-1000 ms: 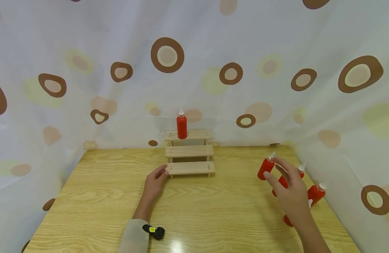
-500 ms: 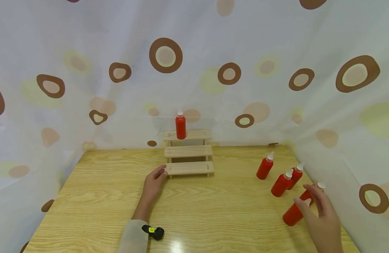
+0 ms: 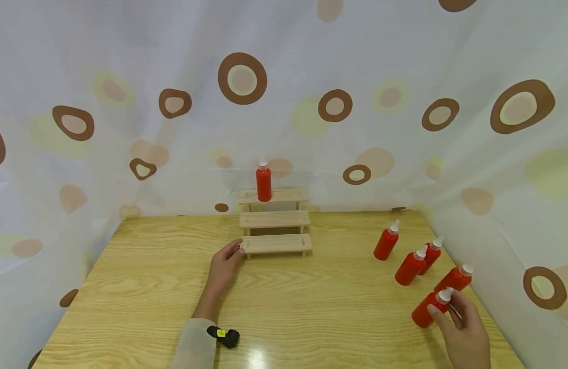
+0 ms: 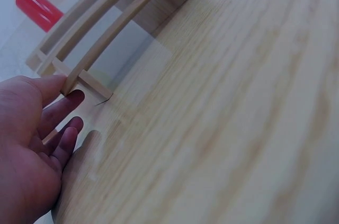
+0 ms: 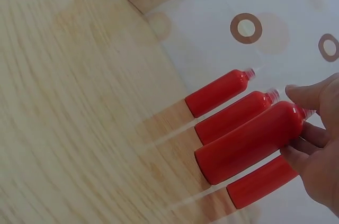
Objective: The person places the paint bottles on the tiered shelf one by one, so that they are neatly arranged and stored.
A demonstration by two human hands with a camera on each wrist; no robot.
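Note:
At the near right, my right hand [image 3: 468, 328] has its thumb and fingers curled round the shoulder of a red squeeze bottle [image 3: 424, 311] with a white nozzle cap. That bottle stands on the table; in the right wrist view, fingertips lie against the side of the same bottle [image 5: 249, 142]. My left hand [image 3: 224, 269] pinches the left end of the lowest board of a small three-step wooden rack [image 3: 277, 244]. In the left wrist view, its thumb lies on the board's end with a finger below. One red bottle [image 3: 263, 184] stands upright on the top step.
Several other red bottles stand at the right: one farther back [image 3: 386, 243], two close together [image 3: 410, 268], and one [image 3: 455, 279] just behind the bottle at my right hand. A patterned white sheet [image 3: 284, 128] rises behind and beside the wooden table [image 3: 311, 307].
My right hand moves from above the farther bottles toward me and right, then closes round the nearest bottle's upper part. My left hand stays at the rack, and the bottles keep their places.

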